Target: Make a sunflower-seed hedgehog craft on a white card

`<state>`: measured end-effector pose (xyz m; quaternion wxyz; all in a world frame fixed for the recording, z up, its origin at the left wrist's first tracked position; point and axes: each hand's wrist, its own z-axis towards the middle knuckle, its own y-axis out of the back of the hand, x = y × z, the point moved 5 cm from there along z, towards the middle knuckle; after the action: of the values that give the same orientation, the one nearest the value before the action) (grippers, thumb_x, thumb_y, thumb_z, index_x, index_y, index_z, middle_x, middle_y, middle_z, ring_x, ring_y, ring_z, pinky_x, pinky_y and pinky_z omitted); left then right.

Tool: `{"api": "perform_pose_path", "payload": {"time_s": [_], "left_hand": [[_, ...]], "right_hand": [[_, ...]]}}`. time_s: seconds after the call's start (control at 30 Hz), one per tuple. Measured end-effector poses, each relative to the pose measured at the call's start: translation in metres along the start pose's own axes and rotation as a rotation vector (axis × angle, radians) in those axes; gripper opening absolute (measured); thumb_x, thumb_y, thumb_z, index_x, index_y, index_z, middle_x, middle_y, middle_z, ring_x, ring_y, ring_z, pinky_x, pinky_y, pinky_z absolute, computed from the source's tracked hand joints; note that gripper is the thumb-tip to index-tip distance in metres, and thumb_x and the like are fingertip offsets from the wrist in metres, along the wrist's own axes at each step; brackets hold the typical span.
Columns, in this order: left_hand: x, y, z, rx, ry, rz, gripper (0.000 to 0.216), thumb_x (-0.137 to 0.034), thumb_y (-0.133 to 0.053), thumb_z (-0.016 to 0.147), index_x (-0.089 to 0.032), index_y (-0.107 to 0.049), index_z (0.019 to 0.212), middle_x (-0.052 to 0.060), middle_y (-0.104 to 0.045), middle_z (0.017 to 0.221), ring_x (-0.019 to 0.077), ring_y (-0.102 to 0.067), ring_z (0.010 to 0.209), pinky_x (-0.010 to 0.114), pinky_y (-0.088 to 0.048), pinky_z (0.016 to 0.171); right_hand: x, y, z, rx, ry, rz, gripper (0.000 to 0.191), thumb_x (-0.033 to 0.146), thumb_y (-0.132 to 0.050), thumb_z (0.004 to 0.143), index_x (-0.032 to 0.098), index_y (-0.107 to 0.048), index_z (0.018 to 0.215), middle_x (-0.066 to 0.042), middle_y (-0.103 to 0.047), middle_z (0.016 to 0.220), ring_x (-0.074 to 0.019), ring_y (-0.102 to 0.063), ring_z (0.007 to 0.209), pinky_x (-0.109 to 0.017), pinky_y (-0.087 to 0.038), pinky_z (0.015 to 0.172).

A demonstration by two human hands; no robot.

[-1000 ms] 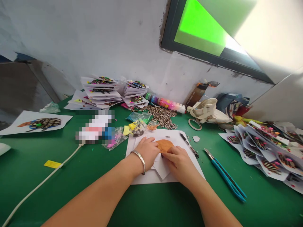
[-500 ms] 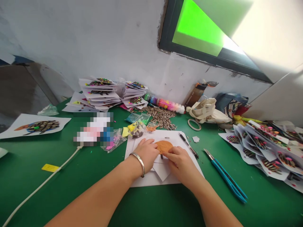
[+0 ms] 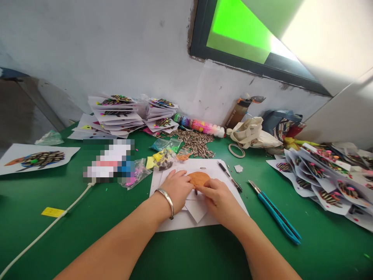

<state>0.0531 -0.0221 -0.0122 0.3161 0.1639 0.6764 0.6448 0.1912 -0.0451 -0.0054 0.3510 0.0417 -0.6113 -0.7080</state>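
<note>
A flat, rounded piece of orange modelling clay (image 3: 199, 178) lies on white paper (image 3: 171, 226) in front of me. My left hand (image 3: 177, 189), with a silver bracelet at the wrist, has its bent fingertips pressed on the clay's left edge. From the other side, my right hand (image 3: 217, 196) holds the lower right edge with thumb and index finger close together. A small dark mark shows under the clay, between the hands. One sunflower seed (image 3: 203, 168) rests on the paper just beyond it.
A black pen (image 3: 230, 177) and a blue utility knife (image 3: 275, 212) lie to the right. Sunflower seeds (image 3: 195, 142), clay bags (image 3: 138, 173) and a tape roll (image 3: 236, 151) are behind. Stacks of seed pictures (image 3: 116, 120) stand on both sides; a white cable (image 3: 43, 233) crosses the left.
The whole view has shifted slightly. Both hands stay at the clay's edges, with hardly any visible movement of the fingers.
</note>
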Motion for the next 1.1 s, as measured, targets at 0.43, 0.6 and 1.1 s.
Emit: {"api": "perform_pose_path", "payload": {"time_s": [0.43, 0.6, 1.1], "left_hand": [[-0.004, 0.013, -0.002, -0.052, -0.017, -0.032, 0.026, -0.01, -0.05, 0.086, -0.021, -0.069, 0.1, 0.007, -0.069, 0.109, 0.0327, -0.048, 0.124, 0.054, -0.038, 0.101], [-0.005, 0.015, -0.002, -0.049, -0.004, -0.022, 0.018, -0.022, -0.053, 0.09, -0.021, -0.07, 0.097, 0.006, -0.069, 0.108, 0.0301, -0.048, 0.124, 0.049, -0.039, 0.102], [-0.016, -0.014, -0.047, -0.281, -0.057, 0.145, 0.03, -0.025, -0.054, 0.09, -0.015, -0.062, 0.118, 0.014, -0.062, 0.127, 0.034, -0.051, 0.123, 0.057, -0.042, 0.1]], "right_hand": [[-0.014, 0.005, -0.05, -0.083, -0.158, -0.09, 0.033, 0.018, -0.048, 0.092, 0.017, -0.06, 0.123, -0.01, -0.062, 0.095, -0.0227, -0.055, 0.087, -0.038, -0.048, 0.079], [-0.001, 0.0, -0.045, -0.128, -0.128, -0.177, 0.034, 0.027, -0.051, 0.094, 0.018, -0.059, 0.125, -0.011, -0.061, 0.101, -0.0251, -0.052, 0.094, -0.042, -0.044, 0.084], [0.026, -0.004, -0.038, -0.046, -0.078, -0.244, 0.033, 0.039, -0.045, 0.096, 0.021, -0.058, 0.121, -0.01, -0.06, 0.11, -0.0257, -0.048, 0.099, -0.04, -0.036, 0.087]]}}
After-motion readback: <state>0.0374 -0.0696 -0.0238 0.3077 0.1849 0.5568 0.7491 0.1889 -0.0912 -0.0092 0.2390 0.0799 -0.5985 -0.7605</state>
